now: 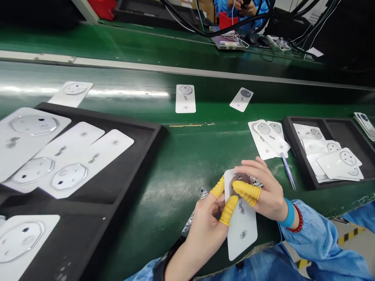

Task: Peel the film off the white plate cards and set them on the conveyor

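From the head cam, the L hand point(205, 234) and R hand point(265, 191) are close together over a green work belt point(178, 171), and both pinch a long white card point(242, 234) near its top end. The card has a round metal disc point(240, 183) on it, right b/w the fingers. Yellow finger caps point(228, 210) cover the L thumb & one L finger, and another covers the R thumb. The other R fingers curl over the card's top edge. The L wrist has a black band point(164, 263), & the R wrist has a blue band point(287, 214) and red beads point(296, 220). Shiny silver foil point(190, 218) lies just under the L hand. Just right of the hands is a thin pointy blue tool point(288, 171), by a messy pile of white cards point(268, 138). A black tray point(299, 156) on the right holds more cards, & a big black tray point(146, 132) on the left holds cards w/ clear round bumps. Three loose cards point(185, 98) lie on the belt. Across the belt, a person in blue point(240, 9) holds something dark.
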`<move>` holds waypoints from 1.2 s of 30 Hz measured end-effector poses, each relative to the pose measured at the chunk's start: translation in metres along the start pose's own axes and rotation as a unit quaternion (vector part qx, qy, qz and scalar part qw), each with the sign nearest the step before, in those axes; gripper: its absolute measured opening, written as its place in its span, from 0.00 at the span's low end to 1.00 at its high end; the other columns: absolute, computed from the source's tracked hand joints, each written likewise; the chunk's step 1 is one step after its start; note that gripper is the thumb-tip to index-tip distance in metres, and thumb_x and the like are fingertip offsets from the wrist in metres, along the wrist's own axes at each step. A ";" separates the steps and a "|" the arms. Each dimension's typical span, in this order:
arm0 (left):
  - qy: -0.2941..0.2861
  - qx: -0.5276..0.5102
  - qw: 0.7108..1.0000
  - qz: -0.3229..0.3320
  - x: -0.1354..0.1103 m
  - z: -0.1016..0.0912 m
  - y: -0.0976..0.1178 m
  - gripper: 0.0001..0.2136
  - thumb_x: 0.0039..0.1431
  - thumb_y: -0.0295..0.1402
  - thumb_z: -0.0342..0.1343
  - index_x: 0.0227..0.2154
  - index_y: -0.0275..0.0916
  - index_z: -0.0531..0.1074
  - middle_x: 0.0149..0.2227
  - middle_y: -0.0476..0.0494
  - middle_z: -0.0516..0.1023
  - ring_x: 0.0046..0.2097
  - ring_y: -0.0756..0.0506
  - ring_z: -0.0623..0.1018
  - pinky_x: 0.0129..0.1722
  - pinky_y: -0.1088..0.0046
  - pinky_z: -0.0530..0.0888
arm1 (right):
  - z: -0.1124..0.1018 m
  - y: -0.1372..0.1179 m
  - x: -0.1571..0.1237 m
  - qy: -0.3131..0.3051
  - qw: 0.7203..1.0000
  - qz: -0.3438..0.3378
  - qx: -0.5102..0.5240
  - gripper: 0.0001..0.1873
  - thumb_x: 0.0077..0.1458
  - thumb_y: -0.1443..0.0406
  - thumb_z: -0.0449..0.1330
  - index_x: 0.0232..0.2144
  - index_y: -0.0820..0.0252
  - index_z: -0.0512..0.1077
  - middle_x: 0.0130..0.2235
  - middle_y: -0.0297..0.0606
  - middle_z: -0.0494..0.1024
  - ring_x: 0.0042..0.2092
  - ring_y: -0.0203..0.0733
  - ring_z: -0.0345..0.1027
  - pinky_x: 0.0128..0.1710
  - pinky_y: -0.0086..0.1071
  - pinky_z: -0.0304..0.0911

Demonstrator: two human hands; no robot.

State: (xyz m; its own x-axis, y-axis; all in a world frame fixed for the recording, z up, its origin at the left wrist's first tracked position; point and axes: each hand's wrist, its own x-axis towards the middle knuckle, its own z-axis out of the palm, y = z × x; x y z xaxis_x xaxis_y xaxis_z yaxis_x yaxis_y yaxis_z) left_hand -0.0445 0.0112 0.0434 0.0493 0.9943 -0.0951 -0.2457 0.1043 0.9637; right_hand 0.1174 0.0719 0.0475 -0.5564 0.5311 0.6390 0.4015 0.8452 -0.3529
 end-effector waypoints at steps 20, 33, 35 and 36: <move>-0.017 -0.146 0.982 -0.118 -0.002 0.008 0.019 0.09 0.52 0.35 0.66 0.36 0.40 0.78 0.20 0.49 0.77 0.19 0.51 0.74 0.20 0.81 0.72 | -0.024 -0.003 0.001 -0.064 0.994 -0.019 0.082 0.18 0.61 0.73 0.55 0.54 0.67 0.67 0.52 0.54 0.75 0.57 0.49 0.69 0.51 0.44 0.74; -0.018 -0.109 0.989 -0.095 -0.006 0.008 0.019 0.04 0.48 0.31 0.68 0.28 0.40 0.79 0.19 0.50 0.76 0.21 0.50 0.72 0.19 0.79 0.69 | -0.024 -0.005 -0.002 -0.104 0.990 -0.036 0.088 0.17 0.64 0.66 0.51 0.52 0.68 0.68 0.57 0.58 0.69 0.60 0.55 0.63 0.53 0.53 0.70; -0.022 -0.117 0.989 -0.092 -0.006 0.008 0.020 0.06 0.48 0.29 0.68 0.31 0.42 0.80 0.19 0.51 0.76 0.21 0.50 0.72 0.20 0.80 0.70 | -0.024 -0.005 -0.004 -0.108 0.989 -0.043 0.090 0.17 0.64 0.67 0.51 0.52 0.70 0.69 0.56 0.59 0.69 0.60 0.55 0.63 0.53 0.51 0.70; -0.022 -0.120 0.988 -0.090 -0.006 0.008 0.020 0.07 0.48 0.28 0.68 0.32 0.43 0.81 0.19 0.51 0.76 0.21 0.50 0.72 0.20 0.80 0.70 | -0.025 -0.004 -0.004 -0.111 0.988 -0.047 0.091 0.17 0.64 0.67 0.51 0.51 0.71 0.69 0.56 0.60 0.69 0.60 0.55 0.63 0.54 0.50 0.70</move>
State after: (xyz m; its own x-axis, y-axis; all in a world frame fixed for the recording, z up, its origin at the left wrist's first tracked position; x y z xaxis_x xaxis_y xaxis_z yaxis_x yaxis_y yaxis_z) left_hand -0.0418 0.0075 0.0656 0.1534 0.9577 -0.2435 -0.4520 0.2872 0.8445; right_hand 0.1359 0.0644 0.0631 -0.7398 0.4322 0.5157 0.2141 0.8778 -0.4285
